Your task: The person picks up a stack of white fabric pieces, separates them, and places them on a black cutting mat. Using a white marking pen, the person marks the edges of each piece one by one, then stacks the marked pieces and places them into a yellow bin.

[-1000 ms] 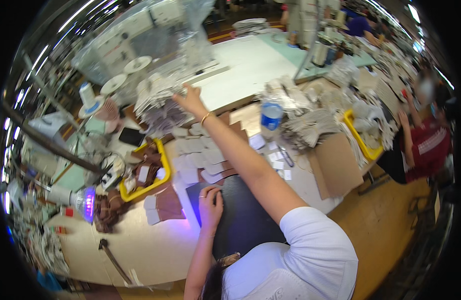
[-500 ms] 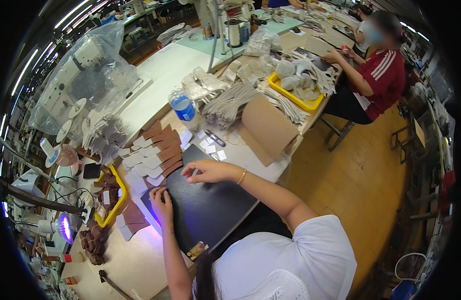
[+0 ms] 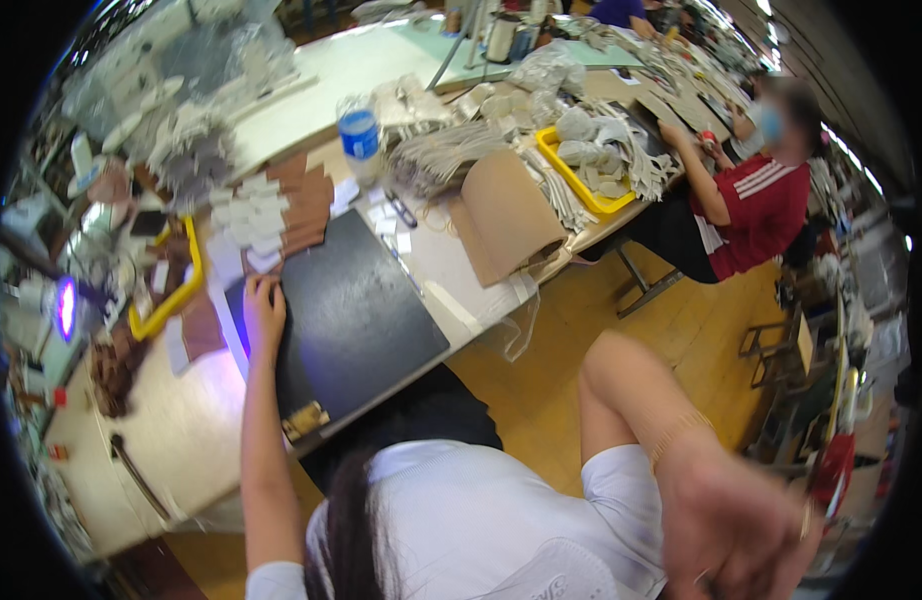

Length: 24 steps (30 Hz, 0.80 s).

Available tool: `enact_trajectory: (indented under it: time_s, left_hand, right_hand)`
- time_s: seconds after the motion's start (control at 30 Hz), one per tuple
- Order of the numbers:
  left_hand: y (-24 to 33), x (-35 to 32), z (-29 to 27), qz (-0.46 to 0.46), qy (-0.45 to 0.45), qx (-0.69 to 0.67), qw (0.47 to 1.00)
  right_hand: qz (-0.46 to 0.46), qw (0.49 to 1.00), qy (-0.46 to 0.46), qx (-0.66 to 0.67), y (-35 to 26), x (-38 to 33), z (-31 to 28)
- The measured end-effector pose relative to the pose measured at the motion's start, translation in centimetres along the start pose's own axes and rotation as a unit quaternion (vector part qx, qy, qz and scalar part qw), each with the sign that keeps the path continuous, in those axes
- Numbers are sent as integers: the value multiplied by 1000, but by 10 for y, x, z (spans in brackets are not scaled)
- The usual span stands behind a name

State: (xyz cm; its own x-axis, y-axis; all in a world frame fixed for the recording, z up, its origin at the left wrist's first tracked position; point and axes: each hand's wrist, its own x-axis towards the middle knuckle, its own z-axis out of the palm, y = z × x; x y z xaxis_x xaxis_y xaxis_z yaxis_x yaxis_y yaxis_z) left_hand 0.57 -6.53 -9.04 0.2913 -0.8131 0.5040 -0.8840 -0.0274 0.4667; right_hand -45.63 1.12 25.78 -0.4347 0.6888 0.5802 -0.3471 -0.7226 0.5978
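Note:
My left hand (image 3: pixel 265 312) rests at the left edge of a black board (image 3: pixel 351 300), fingers bent and a little apart, with nothing visible in them. Just beyond its fingertips lie overlapping brown and white pieces (image 3: pixel 306 205) in rows. Well away from the board, my right hand (image 3: pixel 731 515) is raised at the lower right, beyond the table's edge. Motion smears its fingers, so I cannot make out whether they hold anything. A small tan-and-dark object (image 3: pixel 306 420) sits on the board's near corner.
A lit lamp (image 3: pixel 67 308) and a yellow tray (image 3: pixel 186 290) of brown pieces stand left. Past the board are small scissors (image 3: pixel 403 210), a blue-labelled bottle (image 3: pixel 359 135), a brown sheet (image 3: pixel 506 215) and grey strip bundles (image 3: pixel 446 155). A person in red (image 3: pixel 746 210) sits at the right.
My right hand has left the board and swung right and back toward me, off the table. My left hand stays at the board's left edge. The whole view has shifted.

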Motion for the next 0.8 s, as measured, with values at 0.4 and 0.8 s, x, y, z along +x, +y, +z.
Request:
enact_trajectory:
  time_s: [0.4,0.8]
  left_hand:
    - [16,1,8,26,6,25,999]
    - [13,0,12,4,13,5,1000]
  right_hand:
    - [73,880,-428,191,-19,3,-28]
    - [9,870,-437,227,-3,-28,-2]
